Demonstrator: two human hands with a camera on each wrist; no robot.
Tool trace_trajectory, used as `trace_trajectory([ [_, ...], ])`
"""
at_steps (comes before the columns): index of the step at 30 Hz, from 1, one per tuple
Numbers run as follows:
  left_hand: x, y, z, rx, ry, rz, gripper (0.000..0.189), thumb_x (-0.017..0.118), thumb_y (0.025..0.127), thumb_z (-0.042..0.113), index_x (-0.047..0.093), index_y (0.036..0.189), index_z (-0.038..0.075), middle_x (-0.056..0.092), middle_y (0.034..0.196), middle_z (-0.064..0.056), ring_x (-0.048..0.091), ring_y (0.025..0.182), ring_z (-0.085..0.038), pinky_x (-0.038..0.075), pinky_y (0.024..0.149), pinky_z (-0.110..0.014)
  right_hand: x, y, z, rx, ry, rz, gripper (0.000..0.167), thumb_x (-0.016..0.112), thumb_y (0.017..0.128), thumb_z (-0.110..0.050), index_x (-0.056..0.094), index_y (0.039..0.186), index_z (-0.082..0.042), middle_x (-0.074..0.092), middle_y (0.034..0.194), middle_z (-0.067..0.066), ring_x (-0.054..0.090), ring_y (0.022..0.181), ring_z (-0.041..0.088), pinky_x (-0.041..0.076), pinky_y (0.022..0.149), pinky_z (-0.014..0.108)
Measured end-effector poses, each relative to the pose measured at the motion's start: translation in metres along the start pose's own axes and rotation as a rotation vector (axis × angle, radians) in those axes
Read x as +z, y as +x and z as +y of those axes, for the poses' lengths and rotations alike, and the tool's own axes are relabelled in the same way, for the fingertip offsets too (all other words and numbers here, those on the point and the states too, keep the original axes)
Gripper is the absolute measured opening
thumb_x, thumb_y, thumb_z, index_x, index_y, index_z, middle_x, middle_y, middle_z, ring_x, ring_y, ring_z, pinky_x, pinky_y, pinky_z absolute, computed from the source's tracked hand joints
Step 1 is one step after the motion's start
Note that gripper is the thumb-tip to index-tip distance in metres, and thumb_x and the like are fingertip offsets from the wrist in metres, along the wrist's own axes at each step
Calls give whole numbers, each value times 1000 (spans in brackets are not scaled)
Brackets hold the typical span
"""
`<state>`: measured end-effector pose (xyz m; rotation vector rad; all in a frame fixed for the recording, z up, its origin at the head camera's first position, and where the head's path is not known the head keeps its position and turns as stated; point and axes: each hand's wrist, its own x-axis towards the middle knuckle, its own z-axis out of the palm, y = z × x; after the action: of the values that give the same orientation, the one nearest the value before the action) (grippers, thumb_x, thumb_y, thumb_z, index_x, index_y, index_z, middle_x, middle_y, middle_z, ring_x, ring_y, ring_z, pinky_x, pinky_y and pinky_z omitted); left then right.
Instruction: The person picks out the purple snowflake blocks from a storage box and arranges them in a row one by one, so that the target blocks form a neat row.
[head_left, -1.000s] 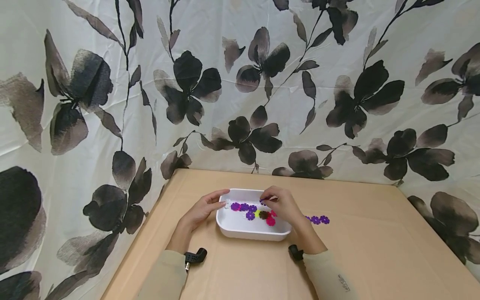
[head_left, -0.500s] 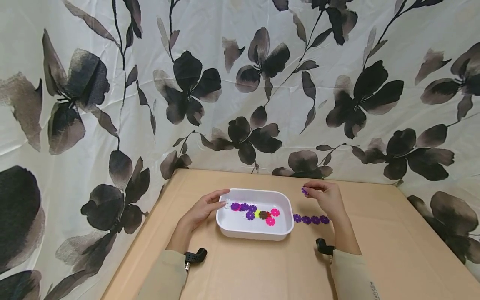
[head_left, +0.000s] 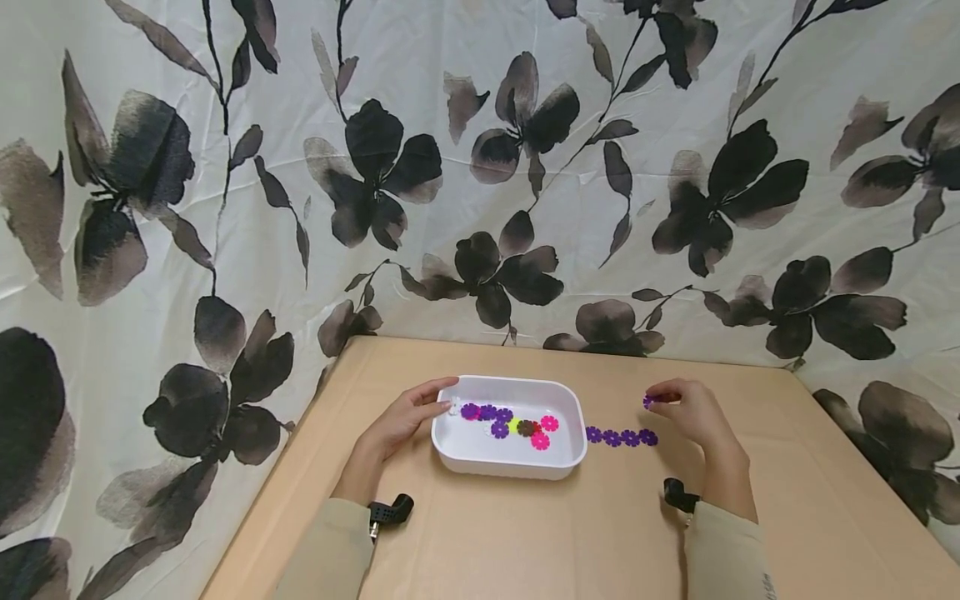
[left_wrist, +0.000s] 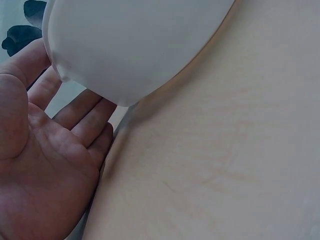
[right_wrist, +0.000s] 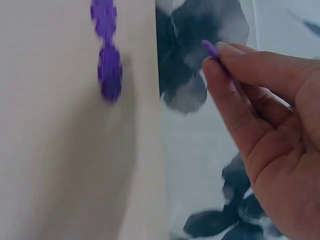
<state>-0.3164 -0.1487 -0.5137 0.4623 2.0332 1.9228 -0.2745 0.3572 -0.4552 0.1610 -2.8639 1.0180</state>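
Note:
A white plastic tray stands on the table, with my left hand gripping its left end. In the left wrist view, the fingers lie against the tray's outer side. To the right, in the air over the table, my right hand pinches a purple flower-shaped disc between thumb and fingertip, seen edge-on in the right wrist view. Just below that hand in the head view, a row of several purple flower-shaped discs extends rightward from beside the tray.
Inside the tray are more flower-shaped discs: purple, pink, brown, yellow and white ones. A floral curtain hangs behind the tan table.
My right hand has lifted out of the tray with a purple disc and travelled right, past the tray, then a little lower beyond the row. The left hand has stayed on the tray.

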Motion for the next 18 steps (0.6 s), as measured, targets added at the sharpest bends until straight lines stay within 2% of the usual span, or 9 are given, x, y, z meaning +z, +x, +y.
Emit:
trace_trajectory([
  [5,-1,1,-1,4,1,3,52,70,101,22,56,151,17,46,163,-7,41,151,-30,24,128,-52,-9,-11,18,54,6,-57,24,72,96,-3,73,119,3,73,114,21,67,101,30,60,88,41],
  [10,-4,1,-2,2,-1,-5,52,70,100,22,56,151,18,48,161,-7,43,149,-29,26,127,-51,-11,-20,25,95,12,-103,25,75,94,-4,73,117,5,74,113,21,68,100,29,59,90,44],
  [18,-4,-3,0,-4,-11,-15,53,70,100,22,56,151,17,47,162,-7,42,150,-30,24,128,-53,0,-25,33,143,84,-158,21,72,94,0,73,114,6,75,107,18,66,91,25,59,74,28],
])
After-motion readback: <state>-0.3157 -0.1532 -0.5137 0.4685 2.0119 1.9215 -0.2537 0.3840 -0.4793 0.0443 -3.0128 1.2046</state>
